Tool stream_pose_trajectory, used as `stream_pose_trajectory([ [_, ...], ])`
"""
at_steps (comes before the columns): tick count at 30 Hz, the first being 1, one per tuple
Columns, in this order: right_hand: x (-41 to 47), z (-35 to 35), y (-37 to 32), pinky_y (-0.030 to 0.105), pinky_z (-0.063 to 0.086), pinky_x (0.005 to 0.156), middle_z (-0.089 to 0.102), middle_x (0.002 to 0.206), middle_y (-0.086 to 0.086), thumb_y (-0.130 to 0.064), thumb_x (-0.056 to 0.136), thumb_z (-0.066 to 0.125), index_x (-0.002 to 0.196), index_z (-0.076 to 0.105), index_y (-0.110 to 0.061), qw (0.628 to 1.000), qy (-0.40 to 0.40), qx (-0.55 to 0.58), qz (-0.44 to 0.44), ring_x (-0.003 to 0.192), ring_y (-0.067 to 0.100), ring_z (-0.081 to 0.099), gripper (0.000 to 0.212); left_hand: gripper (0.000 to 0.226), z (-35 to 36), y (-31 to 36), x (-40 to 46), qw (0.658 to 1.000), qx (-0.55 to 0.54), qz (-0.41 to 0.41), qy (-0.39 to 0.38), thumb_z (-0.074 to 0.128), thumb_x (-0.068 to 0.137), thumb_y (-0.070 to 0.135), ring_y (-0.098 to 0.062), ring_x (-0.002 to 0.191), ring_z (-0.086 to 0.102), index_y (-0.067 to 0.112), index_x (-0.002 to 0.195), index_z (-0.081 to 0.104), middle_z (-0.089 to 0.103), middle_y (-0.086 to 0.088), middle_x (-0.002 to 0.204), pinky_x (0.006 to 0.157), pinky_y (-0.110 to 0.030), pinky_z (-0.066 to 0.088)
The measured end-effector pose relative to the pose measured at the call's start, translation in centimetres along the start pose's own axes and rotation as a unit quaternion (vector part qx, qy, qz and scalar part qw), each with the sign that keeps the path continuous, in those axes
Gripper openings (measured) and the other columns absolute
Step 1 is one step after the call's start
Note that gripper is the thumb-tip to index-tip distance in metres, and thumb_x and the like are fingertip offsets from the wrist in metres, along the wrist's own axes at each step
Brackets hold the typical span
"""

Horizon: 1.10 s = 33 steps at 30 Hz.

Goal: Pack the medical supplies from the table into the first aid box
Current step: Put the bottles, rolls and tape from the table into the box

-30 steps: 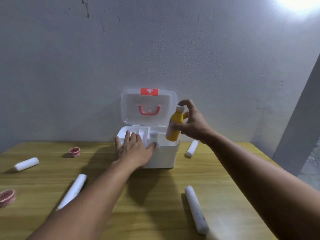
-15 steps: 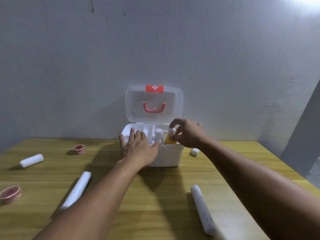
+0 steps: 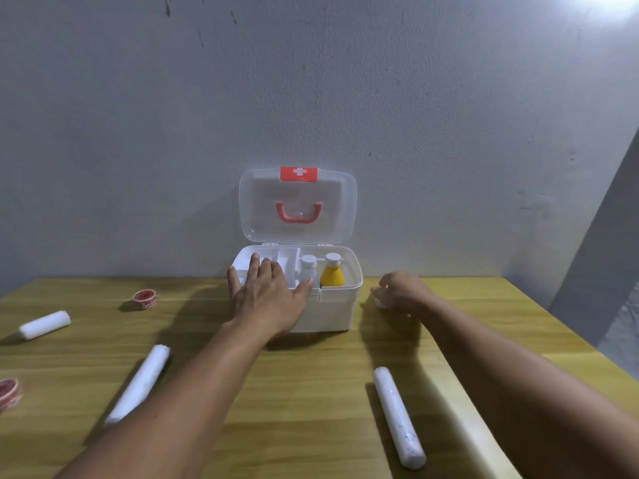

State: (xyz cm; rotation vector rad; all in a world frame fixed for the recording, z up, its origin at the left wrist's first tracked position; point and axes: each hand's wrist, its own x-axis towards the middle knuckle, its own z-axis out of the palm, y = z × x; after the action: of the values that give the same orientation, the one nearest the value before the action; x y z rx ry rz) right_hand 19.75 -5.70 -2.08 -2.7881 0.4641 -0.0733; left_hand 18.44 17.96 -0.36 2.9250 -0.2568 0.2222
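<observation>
- Two hands are at work: the left hand (image 3: pixel 268 299) lies flat, fingers spread, on the front-left rim of the first aid box (image 3: pixel 332 312), steadying it and gripping nothing.
- Right hand (image 3: pixel 401 293), at the box's 3 o'clock, is curled down over a small white roll (image 3: pixel 379 302) on the table (image 3: pixel 311 392); only one end of the roll shows, so I cannot tell whether the fingers have closed on it.
- Inside the box, in the right compartment, a white bottle (image 3: pixel 308 271) and a yellow bottle (image 3: pixel 332 276) stand upright side by side; the clear lid (image 3: pixel 297 205) is propped open at 12 o'clock.
- Outward on the table: a long white roll (image 3: pixel 399 417) at the box's 5 o'clock, another long roll (image 3: pixel 140 385) at 7 o'clock, a shorter roll (image 3: pixel 45 324) at 9 o'clock, a red tape ring (image 3: pixel 144 300) also near 9 o'clock, closer in, and a second red ring (image 3: pixel 8 394) at the far left edge.
- Handling, as a judgement: the rolls look like soft, light gauze, not fragile and not slippery; pinch each around its middle so it stays level. The long ones probably need laying along the box's length or tilting to fit.
- Tape rings look stiff and light; pinch across the rim.
</observation>
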Motion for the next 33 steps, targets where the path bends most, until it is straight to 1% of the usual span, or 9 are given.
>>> stream_pose_trajectory([
  [5,-2.6,-0.9,0.6,0.032,0.053,0.066,0.072,0.094,0.013,-0.025,0.076,0.070,0.094,0.070,-0.010,0.998,0.050,-0.033,0.014,0.087,0.032,0.068,0.024,0.083,-0.1,0.0,0.0,1.000,0.005,0.000,-0.007,0.015,0.092,0.064,-0.019,0.151,-0.004,0.006,0.152,0.017,0.014,-0.004,0.163,0.119,-0.053,-0.005],
  [8,-5.2,-2.1,0.4,0.042,0.062,0.064,0.069,0.086,0.010,-0.011,0.073,0.073,0.104,0.064,-0.011,0.999,-0.041,-0.008,0.015,0.073,0.030,0.073,0.032,0.083,-0.1,0.0,0.0,1.000,0.002,-0.004,-0.001,0.016,0.092,0.064,-0.020,0.151,-0.003,0.006,0.151,0.020,0.016,-0.004,0.162,0.119,-0.053,-0.004],
  [12,-8.9,-4.0,-0.2,0.042,0.062,0.063,0.063,0.100,0.011,0.006,0.081,0.062,0.136,0.046,-0.022,0.979,-0.204,0.027,0.011,0.086,0.033,0.071,0.064,0.083,-0.2,0.0,-0.2,1.000,-0.012,0.005,0.005,0.015,0.092,0.064,-0.021,0.151,-0.006,0.006,0.152,0.016,0.010,-0.006,0.163,0.119,-0.053,-0.005],
  [14,-10.5,-4.4,-0.6,0.042,0.062,0.065,0.061,0.112,0.013,0.005,0.084,0.058,0.137,0.048,-0.018,0.972,-0.234,0.016,0.000,0.089,0.032,0.069,0.059,0.083,-0.3,-0.2,-0.5,0.999,-0.042,0.015,0.022,0.014,0.092,0.065,-0.021,0.151,-0.008,0.007,0.153,0.013,0.004,-0.008,0.164,0.119,-0.052,-0.007],
  [18,-12.4,-4.5,-1.1,0.042,0.063,0.066,0.058,0.109,0.009,-0.001,0.090,0.053,0.130,0.057,-0.010,0.965,-0.259,-0.012,-0.023,0.084,0.029,0.068,0.042,0.077,-0.5,-0.8,-1.2,0.992,-0.081,0.042,0.085,0.020,0.094,0.060,-0.023,0.151,-0.004,0.005,0.149,0.026,0.010,-0.010,0.163,0.120,-0.052,-0.005],
  [20,-12.8,-4.1,-1.5,0.045,0.063,0.064,0.062,0.111,0.015,-0.020,0.097,0.050,0.126,0.059,-0.005,0.966,-0.258,-0.018,-0.022,0.088,0.032,0.070,0.033,0.072,-0.7,-1.0,-1.7,0.991,-0.080,0.051,0.094,0.024,0.096,0.056,-0.024,0.151,-0.001,0.005,0.146,0.031,0.014,-0.009,0.162,0.120,-0.052,-0.002],
  [24,-13.9,-2.8,-2.6,0.047,0.062,0.059,0.067,0.107,0.020,-0.059,0.084,0.057,0.115,0.062,-0.003,0.968,-0.237,-0.075,-0.032,0.085,0.036,0.072,0.064,0.061,-0.7,-1.5,-2.7,0.990,-0.073,0.074,0.098,0.034,0.098,0.045,-0.024,0.151,0.007,0.008,0.146,0.034,0.024,-0.008,0.160,0.120,-0.050,0.004],
  [30,-14.5,-2.6,-4.0,0.044,0.063,0.058,0.068,0.103,0.016,-0.027,0.078,0.076,0.109,0.067,-0.006,0.982,-0.180,-0.041,-0.039,0.075,0.033,0.074,0.038,0.051,-0.6,-2.6,-3.5,0.988,-0.070,0.127,0.060,0.048,0.096,0.029,-0.022,0.149,0.018,0.016,0.144,0.041,0.035,-0.005,0.155,0.122,-0.043,0.006],
  [33,-13.7,-4.8,-4.9,0.046,0.062,0.061,0.070,0.093,0.012,-0.025,0.079,0.074,0.103,0.065,-0.013,0.995,-0.046,0.060,-0.064,0.074,0.033,0.073,0.029,0.052,-0.7,-2.8,-3.3,0.987,-0.083,0.124,0.053,0.051,0.094,0.027,-0.020,0.149,0.018,0.018,0.145,0.040,0.036,-0.003,0.155,0.122,-0.041,0.004],
])
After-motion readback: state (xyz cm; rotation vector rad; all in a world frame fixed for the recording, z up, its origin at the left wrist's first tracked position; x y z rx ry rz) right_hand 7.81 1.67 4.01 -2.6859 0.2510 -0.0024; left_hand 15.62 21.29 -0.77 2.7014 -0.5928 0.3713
